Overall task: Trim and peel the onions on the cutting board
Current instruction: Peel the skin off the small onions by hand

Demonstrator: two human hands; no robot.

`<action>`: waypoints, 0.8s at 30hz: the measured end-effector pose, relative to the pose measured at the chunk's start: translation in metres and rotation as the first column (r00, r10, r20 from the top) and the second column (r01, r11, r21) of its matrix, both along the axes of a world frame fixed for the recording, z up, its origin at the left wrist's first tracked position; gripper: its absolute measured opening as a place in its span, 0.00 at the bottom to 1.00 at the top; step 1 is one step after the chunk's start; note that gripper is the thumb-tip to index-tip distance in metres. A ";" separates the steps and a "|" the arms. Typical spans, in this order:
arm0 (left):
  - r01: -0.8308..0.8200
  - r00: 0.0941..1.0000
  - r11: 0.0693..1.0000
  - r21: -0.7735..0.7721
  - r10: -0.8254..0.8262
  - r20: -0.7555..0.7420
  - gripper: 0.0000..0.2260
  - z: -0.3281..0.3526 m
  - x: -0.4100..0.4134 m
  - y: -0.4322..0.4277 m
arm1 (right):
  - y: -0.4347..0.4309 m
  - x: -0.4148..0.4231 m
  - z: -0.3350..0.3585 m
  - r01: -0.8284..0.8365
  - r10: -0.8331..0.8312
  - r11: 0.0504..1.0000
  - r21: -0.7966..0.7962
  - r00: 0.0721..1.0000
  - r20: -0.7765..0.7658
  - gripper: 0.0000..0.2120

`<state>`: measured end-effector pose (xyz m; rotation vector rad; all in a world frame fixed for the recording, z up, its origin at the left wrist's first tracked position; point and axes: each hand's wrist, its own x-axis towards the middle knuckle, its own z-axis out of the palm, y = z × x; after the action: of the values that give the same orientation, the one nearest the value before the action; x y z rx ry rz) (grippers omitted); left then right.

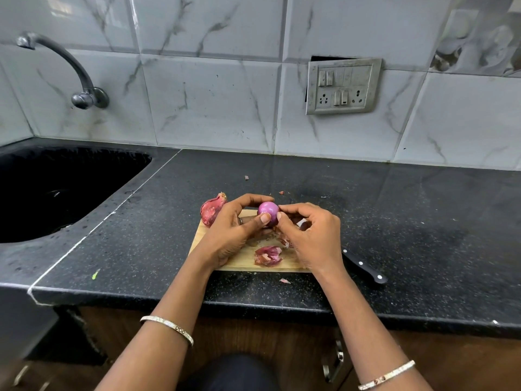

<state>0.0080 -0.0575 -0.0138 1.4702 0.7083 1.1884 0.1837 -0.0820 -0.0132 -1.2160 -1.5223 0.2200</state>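
Observation:
A small wooden cutting board [243, 263] lies on the black counter. Above it my left hand [232, 230] holds a shiny purple peeled onion [267, 211] between thumb and fingers. My right hand [308, 235] touches the onion's right side with thumb and fingertips. An unpeeled red onion [212, 210] with dry skin sits at the board's far left corner, partly behind my left hand. Loose onion skins [267, 255] lie on the board below my hands. A black-handled knife [365, 269] rests on the counter to the right, its blade hidden behind my right hand.
A black sink [62, 187] is sunk into the counter at the left, with a tap [70, 69] on the tiled wall above. A switch and socket panel [342, 86] is on the wall. Skin scraps [284, 281] lie near the counter's front edge [253, 304].

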 end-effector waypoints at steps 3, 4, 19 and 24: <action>-0.006 1.000 1.000 0.005 0.006 -0.021 0.17 0.000 0.000 0.000 | 0.001 0.000 -0.001 -0.001 0.001 1.000 0.003 1.000 0.003 0.06; -0.006 1.000 1.000 0.006 0.006 -0.026 0.17 0.000 -0.001 0.001 | 0.001 0.000 -0.001 -0.001 0.001 1.000 0.006 1.000 0.004 0.07; -0.031 0.999 1.000 0.004 0.031 -0.032 0.18 -0.005 0.000 0.006 | 0.000 -0.002 0.000 -0.015 0.014 0.999 0.032 0.999 0.031 0.07; -0.024 0.999 1.000 -0.007 0.024 -0.021 0.19 -0.007 0.001 0.007 | 0.002 -0.002 -0.001 -0.017 0.015 0.999 0.040 0.999 0.033 0.07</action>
<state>0.0087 -0.0502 -0.0206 1.4737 0.7457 1.1888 0.1814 -0.0796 -0.0139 -1.1815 -1.5584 0.1800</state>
